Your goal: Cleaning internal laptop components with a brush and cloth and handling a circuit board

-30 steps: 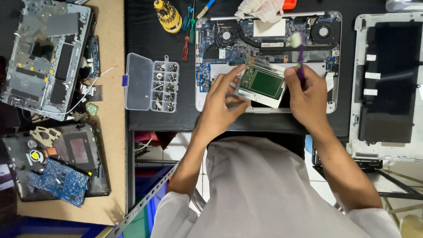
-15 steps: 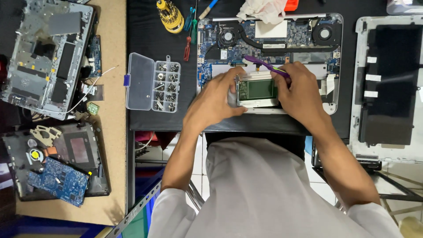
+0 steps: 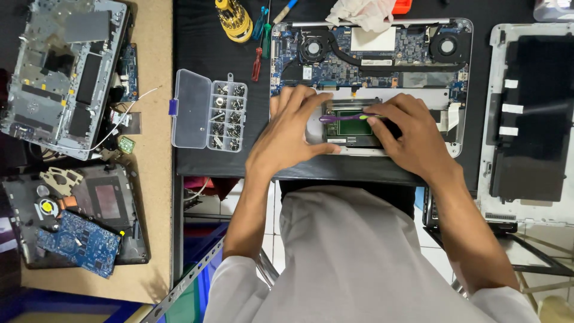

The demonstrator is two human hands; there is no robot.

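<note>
An opened laptop base [image 3: 371,45] lies on the black table with its blue circuit board and two fans bare. In its front part sits a small green trackpad board [image 3: 353,127]. My left hand [image 3: 293,128] presses flat on the left edge of that board. My right hand [image 3: 412,134] grips a thin purple tool [image 3: 342,118] that lies across the top of the board, pointing left.
A clear plastic screw box [image 3: 209,109] stands open left of the laptop. Screwdrivers [image 3: 258,42] and a yellow bit holder [image 3: 235,19] lie at the back. A white laptop cover [image 3: 532,113] is at right. Dismantled laptop shells [image 3: 63,72] and a blue board [image 3: 78,242] fill the wooden bench at left.
The green board, held tilted above the laptop a second ago, now lies flat in the base. Both hands came down with it, and the purple tool swung from upright to level.
</note>
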